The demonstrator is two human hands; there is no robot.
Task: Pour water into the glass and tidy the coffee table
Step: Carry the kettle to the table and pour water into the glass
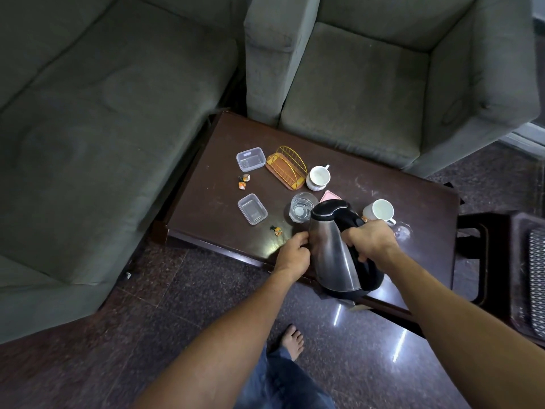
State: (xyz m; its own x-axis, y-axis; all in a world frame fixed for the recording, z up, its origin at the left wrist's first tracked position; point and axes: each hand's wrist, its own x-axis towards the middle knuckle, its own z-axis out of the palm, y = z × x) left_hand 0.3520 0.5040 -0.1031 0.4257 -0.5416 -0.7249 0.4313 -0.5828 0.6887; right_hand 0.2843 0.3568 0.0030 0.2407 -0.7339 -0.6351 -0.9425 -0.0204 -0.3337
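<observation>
Table (380,184) dark wood — sofa (103,128) left, armchair (354,93) behind.

Left hand (292,255) and right hand (372,240) are bare, as are both forearms (224,335); faded blue jeans (277,382) at six o'clock, bare foot (292,341) beyond the hem

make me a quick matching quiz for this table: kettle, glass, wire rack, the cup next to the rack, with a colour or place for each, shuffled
1 kettle
2 glass
3 wire rack
4 cup beside the rack

a yellow
b white
c steel and black, right hand on its handle, left hand against its side
d clear, just beyond the kettle's lid

Pairs: 1c, 2d, 3a, 4b
</observation>
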